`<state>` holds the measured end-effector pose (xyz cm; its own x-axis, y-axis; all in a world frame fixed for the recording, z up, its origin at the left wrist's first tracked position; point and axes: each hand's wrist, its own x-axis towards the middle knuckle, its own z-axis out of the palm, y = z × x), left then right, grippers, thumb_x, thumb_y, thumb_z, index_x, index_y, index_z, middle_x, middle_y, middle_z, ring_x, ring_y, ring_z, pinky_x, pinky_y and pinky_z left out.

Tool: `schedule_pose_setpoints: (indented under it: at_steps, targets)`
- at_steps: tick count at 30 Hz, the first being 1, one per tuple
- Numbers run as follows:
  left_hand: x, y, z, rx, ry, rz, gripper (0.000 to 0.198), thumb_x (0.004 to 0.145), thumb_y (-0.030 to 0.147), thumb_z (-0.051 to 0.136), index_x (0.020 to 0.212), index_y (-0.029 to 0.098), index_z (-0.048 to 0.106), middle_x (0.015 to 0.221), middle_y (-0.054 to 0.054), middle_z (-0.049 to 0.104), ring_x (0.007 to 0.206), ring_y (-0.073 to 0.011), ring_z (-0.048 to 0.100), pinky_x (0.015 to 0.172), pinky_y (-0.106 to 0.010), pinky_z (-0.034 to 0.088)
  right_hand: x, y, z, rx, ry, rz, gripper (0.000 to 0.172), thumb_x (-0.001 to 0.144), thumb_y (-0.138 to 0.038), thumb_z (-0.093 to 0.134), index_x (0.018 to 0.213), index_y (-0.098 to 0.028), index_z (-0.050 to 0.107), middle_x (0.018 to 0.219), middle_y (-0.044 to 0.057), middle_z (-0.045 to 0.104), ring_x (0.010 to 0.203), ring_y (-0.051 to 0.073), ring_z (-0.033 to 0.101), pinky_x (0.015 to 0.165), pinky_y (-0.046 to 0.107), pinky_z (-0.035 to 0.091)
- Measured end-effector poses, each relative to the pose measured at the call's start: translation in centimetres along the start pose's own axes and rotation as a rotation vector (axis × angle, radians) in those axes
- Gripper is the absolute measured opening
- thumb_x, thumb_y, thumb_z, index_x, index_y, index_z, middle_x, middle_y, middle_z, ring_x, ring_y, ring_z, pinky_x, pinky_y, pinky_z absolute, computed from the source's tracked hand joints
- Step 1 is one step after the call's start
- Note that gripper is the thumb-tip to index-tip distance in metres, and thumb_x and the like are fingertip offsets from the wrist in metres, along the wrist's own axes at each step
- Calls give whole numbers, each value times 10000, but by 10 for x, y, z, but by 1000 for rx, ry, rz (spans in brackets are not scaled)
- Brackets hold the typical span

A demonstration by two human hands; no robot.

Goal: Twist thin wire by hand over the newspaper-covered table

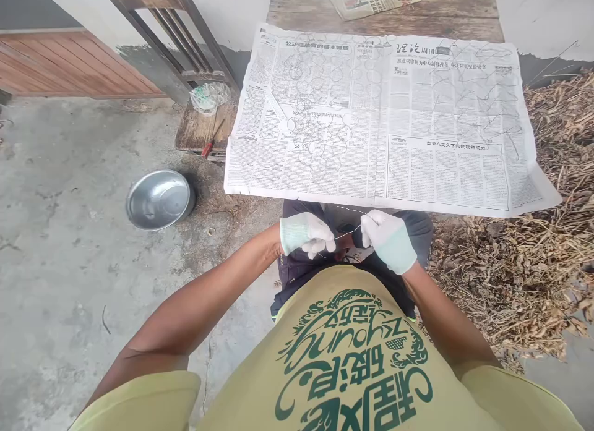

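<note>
From here I see thin, pale wire [346,234] at the frame's centre, bowed between knit-gloved hands; the left hand [316,236] and the right hand [384,234] each pinch it; just above, creased newspaper [431,187] bears wiry loops [318,165], its straight edge near the fingers; rough concrete [69,276] opens lower left; brittle dry stalks [492,282] crowd the right.

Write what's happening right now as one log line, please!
left hand: gloved, pinching thin wire | right hand: gloved, pinching thin wire | ahead: newspaper bearing wire loops | floor, left: metal basin
</note>
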<state>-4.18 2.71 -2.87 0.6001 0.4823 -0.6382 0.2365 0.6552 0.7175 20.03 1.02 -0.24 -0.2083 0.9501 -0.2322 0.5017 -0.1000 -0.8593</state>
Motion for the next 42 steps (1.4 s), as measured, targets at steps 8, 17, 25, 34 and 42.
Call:
schedule_pose_setpoints:
  at_steps: [8,17,25,34,42]
  targets:
    - [2,31,25,147,87,-233,162,678,281,722,598,150,773,473,-36,638,389,-109,469,415,-229,446,3,4,3,-107,-1,-43,434,1040,-322,481,611,-257,503,560,-5,631,566,167,571,679,310,440]
    - [3,-4,-8,-76,154,-2,531,792,642,795,868,117,820,619,-71,721,451,-121,574,459,-234,460,5,7,-11,78,-14,55,381,1008,-312,496,639,-241,558,576,-15,665,586,153,600,690,287,477]
    - [-14,-24,0,-99,307,307,630,828,592,816,1258,135,764,1001,-116,821,608,-107,629,655,-271,559,6,8,-3,327,-41,131,362,962,-335,545,614,-237,561,532,10,648,521,155,558,588,288,484]
    - [-9,-20,22,-97,522,317,458,792,498,849,1037,112,811,897,-135,823,542,-110,576,471,-238,433,4,5,11,514,-55,192,306,940,-422,603,723,-210,638,605,27,700,494,144,606,509,276,483]
    - [-17,-11,24,52,505,246,296,764,416,850,826,129,804,759,-96,792,514,-98,527,460,-221,434,-7,-5,15,490,-76,196,235,904,-312,650,700,-197,672,606,34,723,509,142,620,540,274,513]
